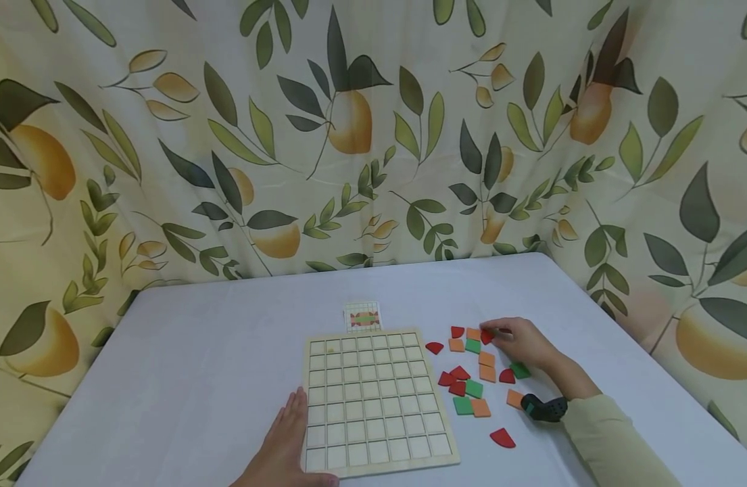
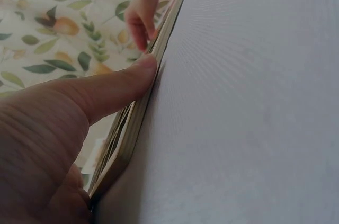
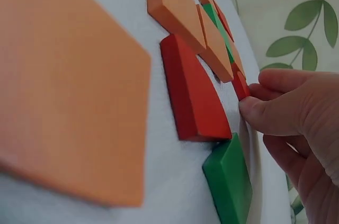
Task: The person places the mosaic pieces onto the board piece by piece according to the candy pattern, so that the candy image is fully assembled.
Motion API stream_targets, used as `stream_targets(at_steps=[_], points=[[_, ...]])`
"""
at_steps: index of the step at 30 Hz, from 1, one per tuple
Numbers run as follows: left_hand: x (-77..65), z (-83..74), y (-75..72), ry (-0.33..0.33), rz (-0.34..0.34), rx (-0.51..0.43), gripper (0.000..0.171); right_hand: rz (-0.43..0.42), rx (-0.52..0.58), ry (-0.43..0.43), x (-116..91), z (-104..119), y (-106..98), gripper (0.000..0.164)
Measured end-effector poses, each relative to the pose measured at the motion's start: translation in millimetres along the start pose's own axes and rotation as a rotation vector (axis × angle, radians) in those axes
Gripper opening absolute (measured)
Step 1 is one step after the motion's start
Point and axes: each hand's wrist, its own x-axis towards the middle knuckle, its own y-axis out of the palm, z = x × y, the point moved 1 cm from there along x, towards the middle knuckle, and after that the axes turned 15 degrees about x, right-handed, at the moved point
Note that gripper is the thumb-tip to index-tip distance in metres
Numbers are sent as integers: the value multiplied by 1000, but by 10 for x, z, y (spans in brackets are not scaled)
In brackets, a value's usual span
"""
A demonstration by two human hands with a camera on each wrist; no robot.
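A wooden grid board (image 1: 373, 399) lies flat on the table. My left hand (image 1: 280, 439) rests at its near left corner, fingers straight along the left side and thumb against the near edge; in the left wrist view the thumb (image 2: 119, 89) touches the board's rim (image 2: 139, 118). At the far side of the loose pieces, my right hand (image 1: 528, 346) pinches a red quarter-circle piece (image 1: 486, 337) between thumb and fingers. Orange squares (image 1: 487, 372), green squares (image 1: 463, 406) and other red quarter-circle pieces (image 1: 503, 438) lie scattered right of the board.
A small pattern card (image 1: 363, 316) with a red, orange and green design lies beyond the board's far edge. The table has a white cloth (image 1: 197, 379), and a leaf-and-fruit patterned curtain (image 1: 410, 149) hangs behind it. A black band (image 1: 543, 408) is around my right wrist.
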Motion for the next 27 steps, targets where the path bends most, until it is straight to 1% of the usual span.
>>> stream_targets(at_steps=[6, 13, 20, 24, 27], points=[[-14, -1, -5, 2, -15, 13, 129, -8, -1, 18, -44, -20, -15, 31], [-13, 6, -11, 15, -32, 15, 130, -38, 16, 30, -66, -48, -15, 30], [-5, 8, -4, 11, -19, 10, 130, -60, 28, 63, -127, -70, -28, 32], [-10, 5, -2, 21, -28, 21, 130, -72, 29, 57, -176, -29, -20, 33], [-9, 1, -7, 21, -26, 26, 129, -84, 28, 27, -211, 30, 4, 34]])
